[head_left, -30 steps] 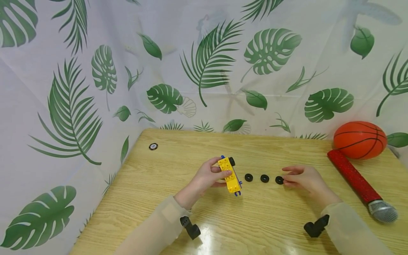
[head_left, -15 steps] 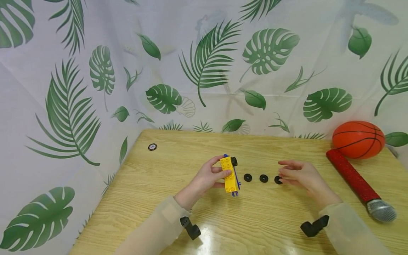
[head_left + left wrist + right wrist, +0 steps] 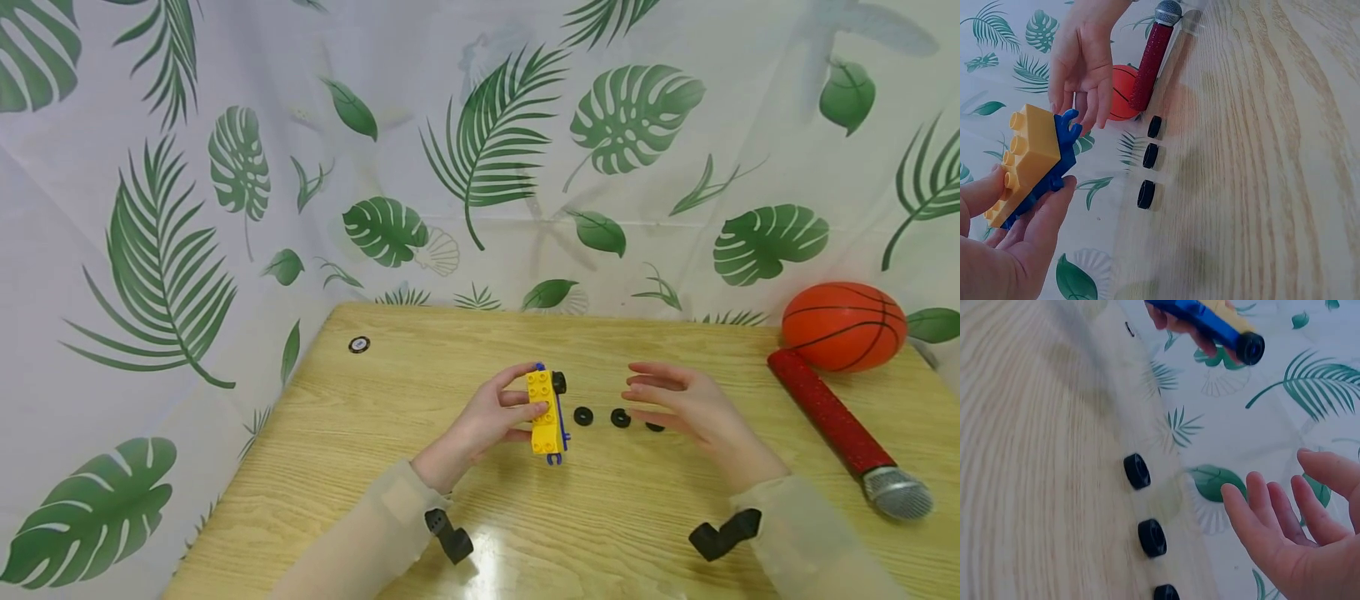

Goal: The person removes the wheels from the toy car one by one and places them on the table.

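My left hand point(image 3: 480, 425) holds a yellow and blue toy block car point(image 3: 547, 437) above the table, thumb on the yellow studded side. A black wheel point(image 3: 1250, 349) is fitted at one end of its blue base. Three loose black toy wheels lie in a row on the table: the left one point(image 3: 583, 416), the middle one point(image 3: 620, 417) and the right one point(image 3: 655, 427). Over the right one, and partly covering it in the head view, my right hand point(image 3: 697, 408) hovers with fingers extended and nothing in them. The left wrist view shows its palm turned toward the car.
A red glittery microphone point(image 3: 836, 421) lies at the right of the wooden table point(image 3: 420, 375). Behind its end sits an orange toy basketball point(image 3: 843, 327). A small black and white disc point(image 3: 359, 344) rests at the far left. A leaf-patterned sheet point(image 3: 450, 150) hangs behind.
My right hand has left the rightmost wheel, risen and moved left with its fingers spread. My left hand has shifted the toy car slightly right and turned it more upright in the head view.
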The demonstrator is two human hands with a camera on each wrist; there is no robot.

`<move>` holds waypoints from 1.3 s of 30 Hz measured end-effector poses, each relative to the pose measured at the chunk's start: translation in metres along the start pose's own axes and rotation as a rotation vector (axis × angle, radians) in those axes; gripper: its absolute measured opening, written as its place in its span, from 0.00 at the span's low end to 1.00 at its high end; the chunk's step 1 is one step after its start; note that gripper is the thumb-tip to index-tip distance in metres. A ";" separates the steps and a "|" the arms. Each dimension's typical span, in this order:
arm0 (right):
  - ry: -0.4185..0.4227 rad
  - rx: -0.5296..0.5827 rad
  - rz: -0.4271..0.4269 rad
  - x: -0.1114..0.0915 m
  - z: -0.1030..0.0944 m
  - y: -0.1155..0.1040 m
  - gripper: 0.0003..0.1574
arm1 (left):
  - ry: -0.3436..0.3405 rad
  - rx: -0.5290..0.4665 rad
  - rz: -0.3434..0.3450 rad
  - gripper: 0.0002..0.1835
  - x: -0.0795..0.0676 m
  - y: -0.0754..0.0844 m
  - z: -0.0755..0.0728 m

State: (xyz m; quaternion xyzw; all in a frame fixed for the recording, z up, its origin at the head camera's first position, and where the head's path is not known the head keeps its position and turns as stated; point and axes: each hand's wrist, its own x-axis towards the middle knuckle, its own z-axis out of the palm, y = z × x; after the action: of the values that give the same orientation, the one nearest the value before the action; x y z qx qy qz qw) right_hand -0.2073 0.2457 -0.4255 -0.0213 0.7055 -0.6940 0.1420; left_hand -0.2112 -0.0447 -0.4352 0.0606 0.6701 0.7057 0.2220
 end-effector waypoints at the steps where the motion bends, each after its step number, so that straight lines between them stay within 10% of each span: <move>1: 0.002 -0.005 0.000 0.000 0.003 -0.002 0.41 | 0.004 -0.004 0.001 0.33 0.000 0.000 0.000; 39: -0.122 -0.048 -0.018 -0.005 0.049 -0.017 0.36 | -0.106 0.034 0.017 0.26 -0.003 0.003 0.012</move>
State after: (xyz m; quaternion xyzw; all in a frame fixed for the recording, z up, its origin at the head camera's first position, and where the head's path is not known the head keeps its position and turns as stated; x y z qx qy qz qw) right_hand -0.1941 0.1981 -0.4075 -0.0733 0.7116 -0.6757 0.1779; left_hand -0.2049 -0.0351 -0.4308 0.1076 0.6687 0.6919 0.2501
